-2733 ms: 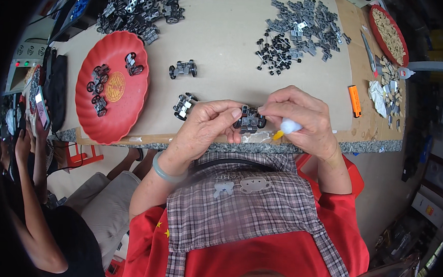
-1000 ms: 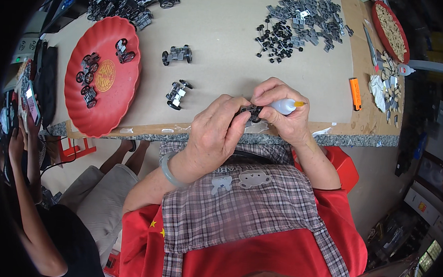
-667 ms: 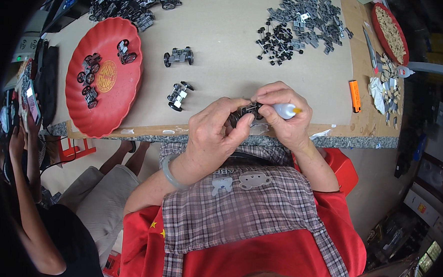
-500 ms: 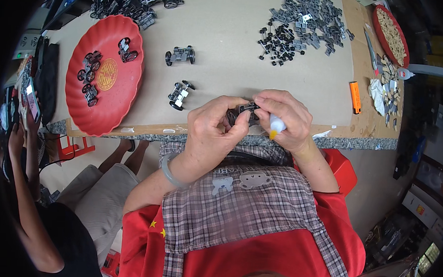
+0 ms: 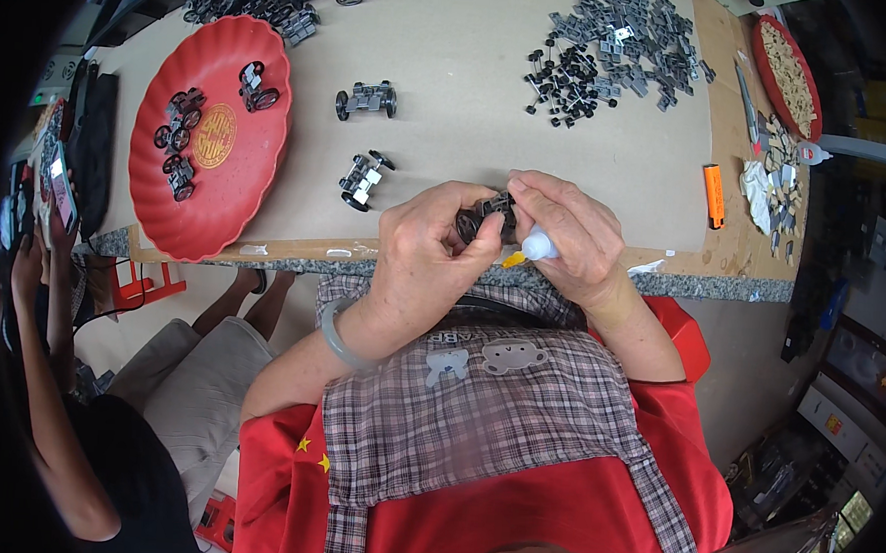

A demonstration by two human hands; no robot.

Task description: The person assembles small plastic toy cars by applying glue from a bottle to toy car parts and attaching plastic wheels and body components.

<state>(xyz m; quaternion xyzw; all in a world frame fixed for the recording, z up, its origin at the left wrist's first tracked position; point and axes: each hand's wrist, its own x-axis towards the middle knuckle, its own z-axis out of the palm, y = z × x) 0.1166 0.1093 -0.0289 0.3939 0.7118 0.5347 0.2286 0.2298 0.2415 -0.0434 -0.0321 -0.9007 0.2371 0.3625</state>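
Close to the table's front edge, my left hand (image 5: 430,238) grips a small black toy car chassis (image 5: 474,221) with spoked wheels. The fingertips of my right hand (image 5: 576,231) touch its other end. Tucked in that same hand is a small white glue bottle (image 5: 540,245), its yellow tip pointing down and left; the rest of it is hidden by my palm and fingers. Two more wheeled chassis stand on the paper to the left: a grey and black one (image 5: 366,100) farther off and one with a whitish block (image 5: 366,180) nearer.
A red scalloped tray (image 5: 252,201) at left holds several chassis. Behind it lies a chassis pile (image 5: 262,7). Black wheel axles (image 5: 571,88) and grey parts (image 5: 655,47) lie far right, near an orange lighter (image 5: 713,196). A person (image 5: 64,437) is at lower left.
My right hand has turned slightly, and the bottle's yellow tip has swung left toward my left fingers. The chassis stays between my hands, tilted a little differently. The view has shifted slightly.
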